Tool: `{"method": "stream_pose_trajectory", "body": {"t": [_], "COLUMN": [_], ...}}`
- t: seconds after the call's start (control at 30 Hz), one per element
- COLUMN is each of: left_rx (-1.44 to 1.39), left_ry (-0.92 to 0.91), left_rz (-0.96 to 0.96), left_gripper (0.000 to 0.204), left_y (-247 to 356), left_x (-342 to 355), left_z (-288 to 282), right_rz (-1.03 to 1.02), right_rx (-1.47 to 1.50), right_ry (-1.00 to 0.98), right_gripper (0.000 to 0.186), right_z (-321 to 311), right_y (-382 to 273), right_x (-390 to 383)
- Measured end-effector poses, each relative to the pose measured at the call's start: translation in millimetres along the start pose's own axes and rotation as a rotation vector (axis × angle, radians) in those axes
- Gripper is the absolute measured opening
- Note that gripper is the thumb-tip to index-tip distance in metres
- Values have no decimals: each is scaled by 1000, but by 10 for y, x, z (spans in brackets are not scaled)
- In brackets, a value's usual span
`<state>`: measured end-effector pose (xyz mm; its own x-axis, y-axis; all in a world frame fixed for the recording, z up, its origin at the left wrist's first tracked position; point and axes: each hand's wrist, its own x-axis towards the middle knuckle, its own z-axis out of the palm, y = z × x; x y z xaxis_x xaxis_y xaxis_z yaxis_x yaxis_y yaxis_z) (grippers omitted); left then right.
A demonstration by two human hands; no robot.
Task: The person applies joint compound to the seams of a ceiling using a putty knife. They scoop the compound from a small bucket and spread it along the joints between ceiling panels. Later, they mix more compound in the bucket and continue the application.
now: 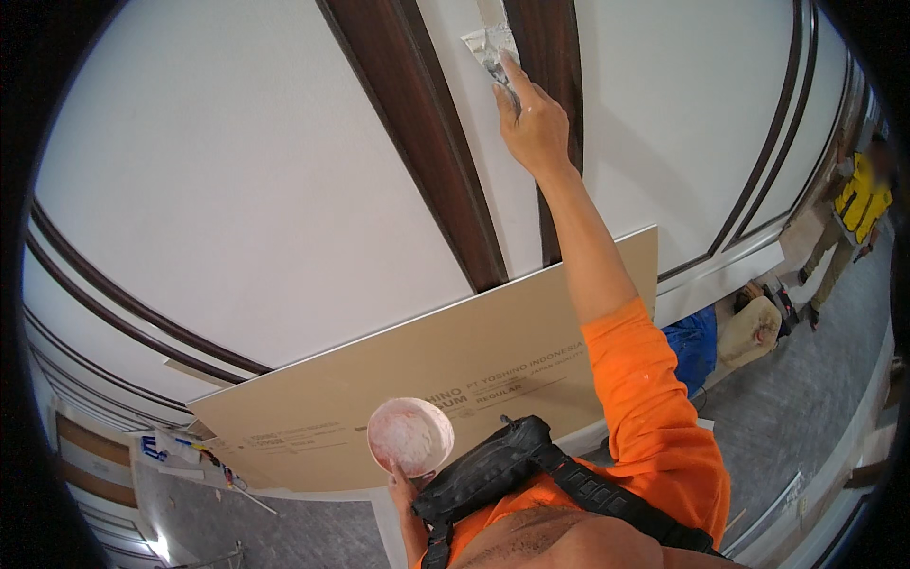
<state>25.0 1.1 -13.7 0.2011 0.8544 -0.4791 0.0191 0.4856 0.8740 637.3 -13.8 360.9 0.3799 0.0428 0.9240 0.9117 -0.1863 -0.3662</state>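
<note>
My right hand [538, 123] reaches up at the top of the view and grips a putty knife [490, 45], whose broad blade is smeared with white paste. The blade lies against a narrow white wall strip [453, 57] between two dark brown wooden trims [417, 114]. Low in front of my body, my left hand [405, 495] holds a round pinkish bowl [443, 429] from below, fingers at its near rim. Pale pink-white paste [403, 438] coats its inside. Most of the left hand's fingers are hidden under the bowl.
A large tan plasterboard sheet [313, 398] leans against the wall's lower part. Crouched at the right is a person in blue and beige clothing [749, 332]; farther off stands another in a yellow vest [861, 197]. Tools [213, 460] lie on the grey floor [303, 526] at left.
</note>
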Motion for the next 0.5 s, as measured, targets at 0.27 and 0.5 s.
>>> {"method": "stream_pose_trajectory", "body": {"t": [0.27, 0.5], "left_rx": [29, 90], "left_ry": [48, -39], "left_rz": [-14, -66], "left_gripper": [84, 89], "left_y": [80, 185], "left_x": [-34, -32], "left_z": [117, 60], "right_rz": [142, 148], "right_rx": [58, -51], "right_ry": [-44, -192], "right_gripper": [47, 47], "right_z": [113, -367], "right_y": [1, -157], "right_x": [-189, -276]}}
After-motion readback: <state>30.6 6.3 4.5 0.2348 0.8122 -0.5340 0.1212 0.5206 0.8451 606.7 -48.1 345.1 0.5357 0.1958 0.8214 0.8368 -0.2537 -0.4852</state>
